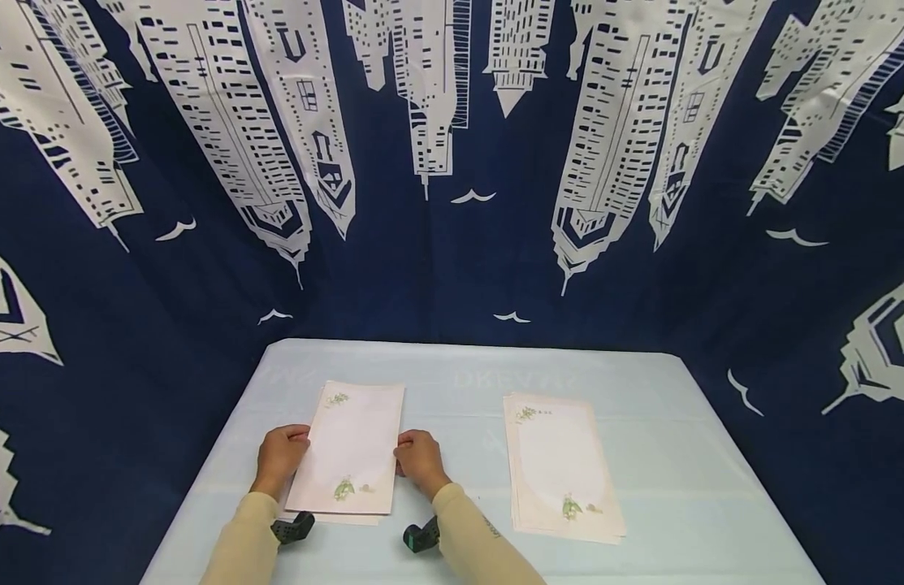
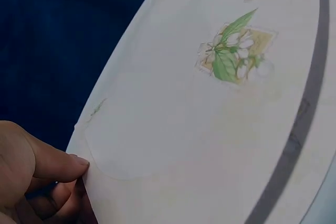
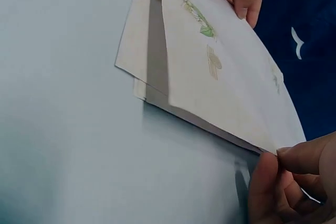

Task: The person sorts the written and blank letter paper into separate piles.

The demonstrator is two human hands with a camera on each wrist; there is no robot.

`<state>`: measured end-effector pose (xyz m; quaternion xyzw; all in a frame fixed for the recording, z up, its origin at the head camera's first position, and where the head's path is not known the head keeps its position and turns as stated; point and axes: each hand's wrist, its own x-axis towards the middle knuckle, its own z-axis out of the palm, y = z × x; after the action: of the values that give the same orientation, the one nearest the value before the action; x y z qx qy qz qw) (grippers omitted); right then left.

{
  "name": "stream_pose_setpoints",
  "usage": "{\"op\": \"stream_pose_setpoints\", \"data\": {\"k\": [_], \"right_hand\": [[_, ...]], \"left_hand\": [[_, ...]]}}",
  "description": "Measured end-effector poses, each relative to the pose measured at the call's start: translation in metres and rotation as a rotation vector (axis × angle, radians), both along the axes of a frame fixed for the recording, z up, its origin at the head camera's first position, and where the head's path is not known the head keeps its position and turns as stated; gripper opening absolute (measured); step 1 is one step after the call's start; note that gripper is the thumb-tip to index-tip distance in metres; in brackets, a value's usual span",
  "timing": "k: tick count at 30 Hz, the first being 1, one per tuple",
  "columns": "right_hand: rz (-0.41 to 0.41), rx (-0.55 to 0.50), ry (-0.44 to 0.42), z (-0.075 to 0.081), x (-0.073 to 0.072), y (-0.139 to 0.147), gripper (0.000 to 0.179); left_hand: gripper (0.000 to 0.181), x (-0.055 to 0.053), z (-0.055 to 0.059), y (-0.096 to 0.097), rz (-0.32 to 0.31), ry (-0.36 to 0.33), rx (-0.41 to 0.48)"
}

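Observation:
A sheet of pale pink paper (image 1: 349, 447) with green floral prints is pinched at its left edge by my left hand (image 1: 280, 457). On its right edge, my right hand (image 1: 420, 461) pinches it between thumb and fingers. Its near part stands a little off more sheets beneath, with a shadow gap showing in the right wrist view. One lower sheet (image 3: 134, 51) sticks out under it there. The left wrist view shows the left hand (image 2: 39, 174) with its thumb on top of the paper's edge.
A second stack of similar printed paper (image 1: 564, 471) lies to the right, its sheets slightly fanned. Both stacks are on a table with a pale cover (image 1: 678, 487). Behind hangs a dark blue cloth (image 1: 422, 268) with white buildings and birds.

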<state>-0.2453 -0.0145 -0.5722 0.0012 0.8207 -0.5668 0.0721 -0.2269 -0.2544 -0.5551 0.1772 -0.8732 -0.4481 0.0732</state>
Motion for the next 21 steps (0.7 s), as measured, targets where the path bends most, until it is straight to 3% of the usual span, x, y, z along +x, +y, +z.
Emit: {"op": "stream_pose_setpoints", "data": {"k": [8,16,21], "right_hand": [[0.026,0.138,0.045,0.006,0.003,-0.003,0.008],[0.056,0.155,0.042,0.004,0.003,0.004,0.009],[0.077,0.149,0.044,0.003,0.007,0.02,0.014]], "left_hand": [[0.026,-0.004,-0.008,-0.005,0.001,-0.016,-0.038],[0.026,-0.002,-0.011,-0.003,0.023,0.023,-0.107],[0.027,0.004,-0.011,0.012,-0.026,0.052,-0.086]]}}
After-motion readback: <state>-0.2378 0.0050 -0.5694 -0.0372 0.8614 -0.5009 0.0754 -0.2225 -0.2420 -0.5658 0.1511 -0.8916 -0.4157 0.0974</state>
